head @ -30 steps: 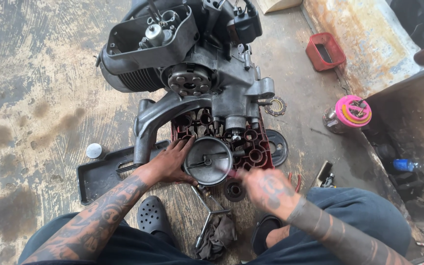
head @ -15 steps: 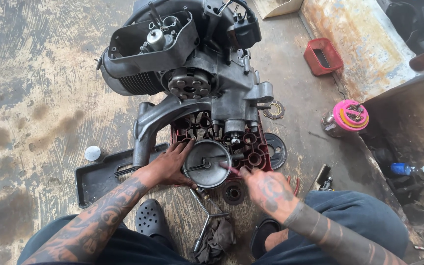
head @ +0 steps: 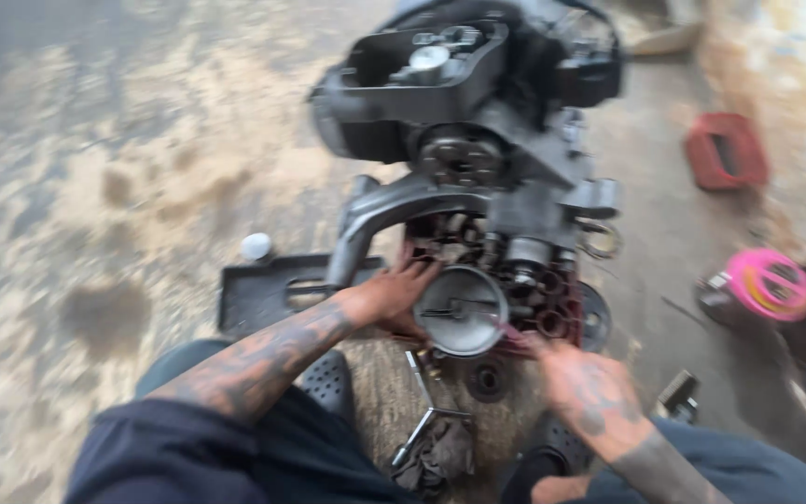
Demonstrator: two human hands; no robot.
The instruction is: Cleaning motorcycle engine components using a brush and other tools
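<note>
I see a repair workshop: a stripped engine [head: 478, 140] sits on a stained concrete floor [head: 95, 187], with a wrench [head: 426, 411] beside it.

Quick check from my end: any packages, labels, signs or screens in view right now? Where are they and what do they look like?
No signs, screens or legible labels; the view is blurred.
Red container: floor, upper right; rectangular, dark opening on top.
Pink round object: floor, right of the engine; disc-shaped with yellowish markings.
Small white cap: floor, left of the engine.
</note>
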